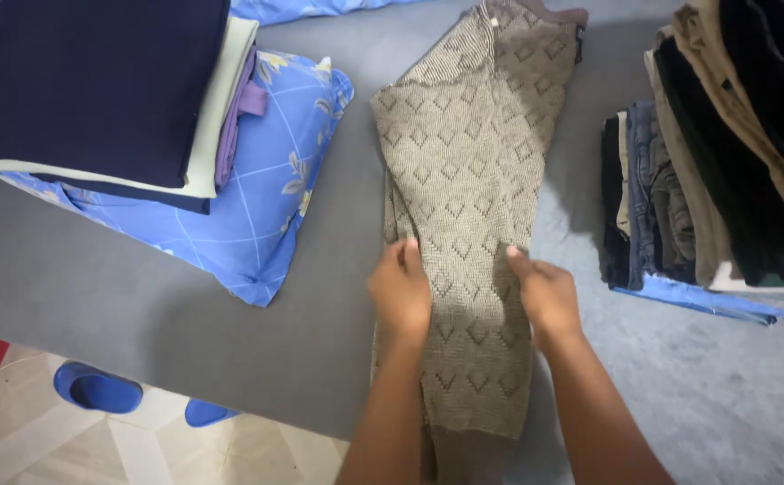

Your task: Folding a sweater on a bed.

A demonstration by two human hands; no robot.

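Beige-brown knit with a diamond pattern, one garment (468, 180) folded into a long strip, lies down the middle of the frame on the grey surface (140, 296), its lower end hanging over the near edge. Both hands rest on it around mid-length. The left hand (401, 289) lies flat with its fingers curled onto the knit near the strip's left edge; the right hand (546, 295) presses down near the right edge, fingers together and pointing inward. Neither visibly pinches the fabric; whether the fingertips grip a fold underneath cannot be told.

Judging by how it lies, the lengthwise folding looks done, while the strip is not yet folded across its length.

At the upper left sits one stack of folded fabrics (104, 90) with about four layers showing — dark navy, cream, purple and another navy — on one blue floral pillow (257, 198). At the right edge stands one larger pile of folded clothes (715, 171) in dark and tan tones; its pieces are too tightly packed to count. Two blue slippers (95, 388) show on the tiled floor at the lower left.
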